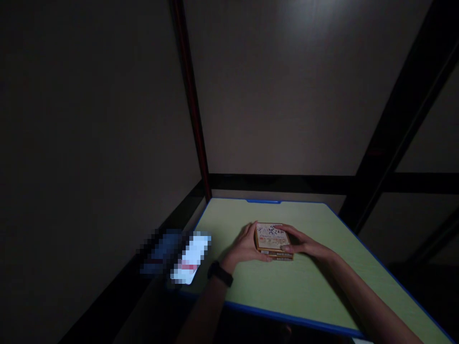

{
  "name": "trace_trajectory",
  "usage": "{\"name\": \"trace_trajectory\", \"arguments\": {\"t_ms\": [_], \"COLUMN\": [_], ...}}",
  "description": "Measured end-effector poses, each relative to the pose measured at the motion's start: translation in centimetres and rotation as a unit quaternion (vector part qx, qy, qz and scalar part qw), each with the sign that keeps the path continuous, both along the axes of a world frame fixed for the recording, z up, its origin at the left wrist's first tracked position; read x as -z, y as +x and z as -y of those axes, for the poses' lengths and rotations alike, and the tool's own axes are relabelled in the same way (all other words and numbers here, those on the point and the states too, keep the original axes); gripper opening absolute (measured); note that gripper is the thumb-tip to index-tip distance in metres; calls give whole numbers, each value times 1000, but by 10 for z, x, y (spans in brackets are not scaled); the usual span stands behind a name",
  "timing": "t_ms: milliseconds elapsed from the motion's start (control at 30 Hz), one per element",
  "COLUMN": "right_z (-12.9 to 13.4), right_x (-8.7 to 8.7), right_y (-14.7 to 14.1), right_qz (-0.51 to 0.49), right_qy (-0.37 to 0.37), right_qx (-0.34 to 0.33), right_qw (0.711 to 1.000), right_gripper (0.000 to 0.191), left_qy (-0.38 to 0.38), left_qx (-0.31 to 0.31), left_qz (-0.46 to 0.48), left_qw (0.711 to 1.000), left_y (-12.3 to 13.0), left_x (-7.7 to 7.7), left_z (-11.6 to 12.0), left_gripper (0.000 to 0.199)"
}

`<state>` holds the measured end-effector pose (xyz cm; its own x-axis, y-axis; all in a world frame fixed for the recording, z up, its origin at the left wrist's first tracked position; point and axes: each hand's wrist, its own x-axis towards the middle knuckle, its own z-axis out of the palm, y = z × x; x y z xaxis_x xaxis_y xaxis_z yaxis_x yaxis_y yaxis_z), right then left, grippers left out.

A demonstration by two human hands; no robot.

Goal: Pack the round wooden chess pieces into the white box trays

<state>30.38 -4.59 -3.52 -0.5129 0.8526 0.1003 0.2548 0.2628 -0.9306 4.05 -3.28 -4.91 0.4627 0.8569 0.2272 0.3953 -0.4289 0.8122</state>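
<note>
Dim grey wall panels [279,95] with dark, smooth trim [283,183] stand behind the pale green surface [229,215], which has a blue rim. Shadow obscures the lower corners of the view. The near right end of the surface is cut off by the frame, as is a white item [361,341] at the bottom edge.

Component location: a box stack [274,241], made up of two flat, square-cornered boxes, sits on the surface. The lower box [283,258] is mostly hidden under the upper box [268,235]; only its near side shows.

Markings: the cream top carries dark, brush-style characters, partly covered by fingers and too small to read. Edges are orange-brown. A barcode-like patch appears on the near side of the upper box; adjacent print is illegible.

Hand positions: the left hand [245,246] is curved around the left side of the box stack, holding it. A dark band [220,274] encircles the wrist. The right hand [304,243] grips the right side, thumb at the near corner, fingers over the top.

Left of the hands, a bright, pixelated panel [191,258] lies at the surface's edge; its content is unreadable.
</note>
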Motion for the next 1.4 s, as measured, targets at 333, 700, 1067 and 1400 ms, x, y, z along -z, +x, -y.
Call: {"name": "trace_trajectory", "arguments": {"t_ms": [333,700,1067,1400], "right_z": [9,11,16,16], "right_x": [-11,11,7,13], "right_y": [-3,-16,-17,-15], "right_qz": [23,42,65,73], "right_qy": [-3,57,95,91], "right_qx": [58,186,200,208], "right_qw": [998,980,973,971], "right_gripper": [72,71,59,58], "left_qy": [11,-2,-24,-59], "left_qx": [11,-12,-4,1], "left_qz": [-23,-23,-15,-28], "left_qw": [1000,1000,1000,998], "left_y": [0,4,5,4], "left_x": [-5,-13,-13,-15], "left_z": [3,15,19,20], "left_gripper": [132,126,122,123]}}
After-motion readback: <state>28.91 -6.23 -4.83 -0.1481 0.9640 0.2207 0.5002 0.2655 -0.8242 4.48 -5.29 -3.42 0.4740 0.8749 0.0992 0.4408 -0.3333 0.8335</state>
